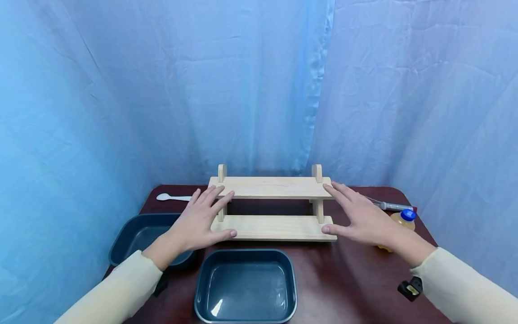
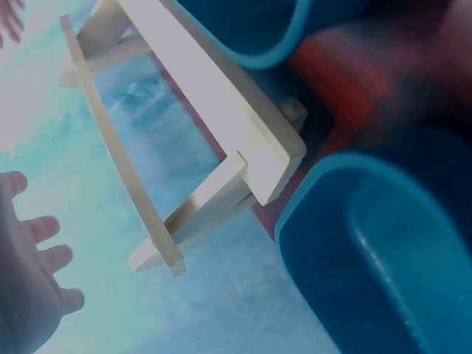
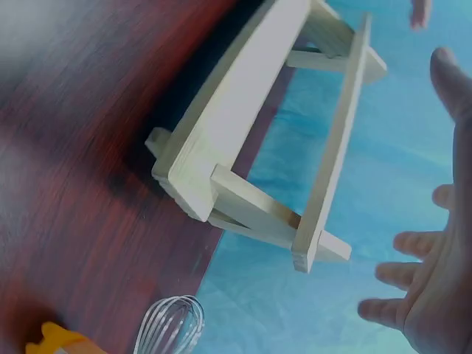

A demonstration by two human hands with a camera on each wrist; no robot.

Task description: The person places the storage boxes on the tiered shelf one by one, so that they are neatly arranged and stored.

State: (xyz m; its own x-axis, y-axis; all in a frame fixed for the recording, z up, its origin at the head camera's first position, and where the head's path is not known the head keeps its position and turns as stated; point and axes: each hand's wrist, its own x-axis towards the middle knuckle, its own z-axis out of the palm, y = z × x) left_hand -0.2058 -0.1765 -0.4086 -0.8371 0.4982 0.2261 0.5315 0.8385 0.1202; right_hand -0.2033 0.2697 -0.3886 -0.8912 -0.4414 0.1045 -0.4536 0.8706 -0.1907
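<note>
Outspread hands (image 1: 196, 226) (image 1: 364, 219) seemingly hover near the rack (image 1: 271, 188).

The right grip (image 3: 450, 284), its bare fingers extended, is seen at the right edge before blue cloth (image 3: 295, 313); a two-tier wooden rack (image 3: 234, 107) is shown aslant, stood on a dark red tabletop (image 3: 81, 169). At the bottom edge, the wire loops of a whisk (image 3: 171, 324) are seen; to their left, an orange object (image 3: 65, 341) is partly shown.
</note>
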